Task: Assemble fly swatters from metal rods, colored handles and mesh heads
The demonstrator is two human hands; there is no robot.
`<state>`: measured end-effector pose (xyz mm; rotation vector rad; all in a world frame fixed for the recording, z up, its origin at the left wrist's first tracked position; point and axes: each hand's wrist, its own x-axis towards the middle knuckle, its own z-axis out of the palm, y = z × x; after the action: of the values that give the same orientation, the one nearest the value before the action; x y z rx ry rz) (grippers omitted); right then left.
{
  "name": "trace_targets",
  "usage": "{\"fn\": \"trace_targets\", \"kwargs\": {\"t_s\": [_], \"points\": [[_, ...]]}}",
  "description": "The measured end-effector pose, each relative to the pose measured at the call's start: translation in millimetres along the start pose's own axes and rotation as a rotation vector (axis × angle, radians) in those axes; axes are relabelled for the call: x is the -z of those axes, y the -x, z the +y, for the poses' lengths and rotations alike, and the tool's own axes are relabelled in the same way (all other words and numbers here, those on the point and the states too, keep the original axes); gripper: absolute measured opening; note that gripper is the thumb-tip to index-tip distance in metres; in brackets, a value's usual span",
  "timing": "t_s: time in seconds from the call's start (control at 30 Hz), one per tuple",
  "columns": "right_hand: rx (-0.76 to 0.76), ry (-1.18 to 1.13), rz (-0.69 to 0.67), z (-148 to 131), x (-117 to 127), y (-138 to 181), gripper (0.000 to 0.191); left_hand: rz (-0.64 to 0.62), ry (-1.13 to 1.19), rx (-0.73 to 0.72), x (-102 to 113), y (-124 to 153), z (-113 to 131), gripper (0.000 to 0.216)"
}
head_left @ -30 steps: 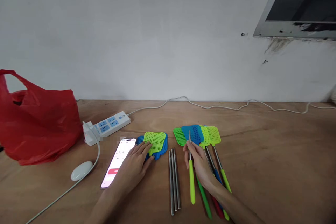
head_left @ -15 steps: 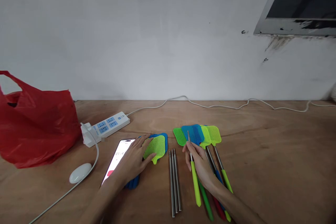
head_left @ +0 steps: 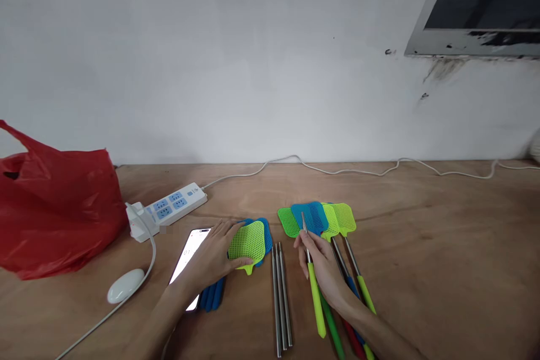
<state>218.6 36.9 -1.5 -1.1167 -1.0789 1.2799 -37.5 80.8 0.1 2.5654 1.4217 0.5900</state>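
Observation:
My left hand grips a yellow-green fly swatter head by its left side, thumb near the bottom and fingers along the top. Blue swatter heads lie under it. Between my right hand's fingers is a thin metal rod with a yellow-green handle, its bare tip pointing up and away. Several swatters with green, blue and yellow-green heads lie beneath and beside that hand, heads overlapping. Loose metal rods lie between my hands. Blue handles show beside my left wrist.
A lit phone lies partly under my left forearm. Further left are a white power strip, a white mouse-like device with a cable near it, and a red plastic bag. A thin white cord runs along the wall.
The yellow-green head has lifted and tilted slightly in my left hand, exposing more of the blue heads. My right hand stays nearly still with the rod. The view has shifted slightly.

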Motion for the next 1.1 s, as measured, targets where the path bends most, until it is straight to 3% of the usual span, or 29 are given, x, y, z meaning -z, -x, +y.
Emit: {"fn": "trace_targets", "kwargs": {"t_s": [0.13,0.4,0.57,0.8,1.1], "points": [[0.006,0.000,0.000,-1.2,-0.2,0.7,0.042,0.017,0.062,0.045,0.7,-1.9,1.7,0.068],[-0.028,0.050,-0.018,-6.5,-2.0,2.1,0.048,0.055,0.322,0.166,13.9,-5.4,5.3,0.034],[-0.056,0.058,-0.078,-9.0,0.3,2.3,0.050,0.126,0.562,0.310,15.3,-5.3,12.1,0.038],[-0.100,0.056,-0.288,-7.8,3.0,0.4,0.045,0.185,0.900,0.482,10.1,-5.7,21.1,0.050],[-0.195,0.038,-0.443,-10.2,2.9,4.4,0.043,0.280,1.042,0.561,3.6,-5.9,28.5,0.054]]}}
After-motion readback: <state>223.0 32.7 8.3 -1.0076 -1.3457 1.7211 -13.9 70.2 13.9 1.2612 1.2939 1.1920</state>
